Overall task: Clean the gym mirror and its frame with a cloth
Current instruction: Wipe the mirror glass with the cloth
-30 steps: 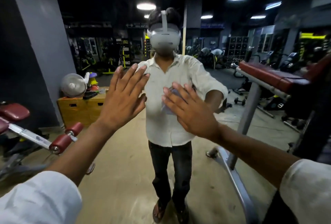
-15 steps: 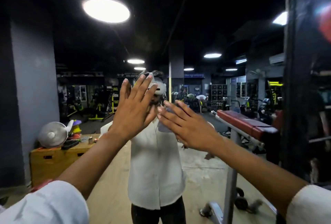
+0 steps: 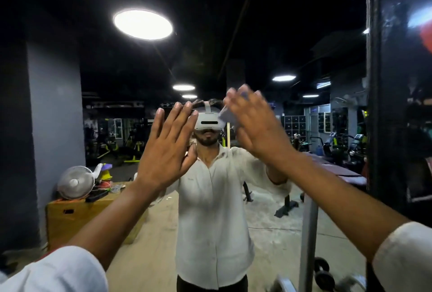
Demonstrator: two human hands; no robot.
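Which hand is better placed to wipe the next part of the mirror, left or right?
Right. The right hand presses the cloth against the mirror; the left hand is spread open, without a cloth.

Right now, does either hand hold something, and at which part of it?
The right hand presses a pale cloth under its straight fingers; only one edge of the cloth shows. The left hand is flat and holds nothing.

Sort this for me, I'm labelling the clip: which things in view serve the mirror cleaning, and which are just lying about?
For the job: mirror, black frame, pale cloth, right hand pressing it, left hand.
Lying about: fan, wooden box, padded bench.
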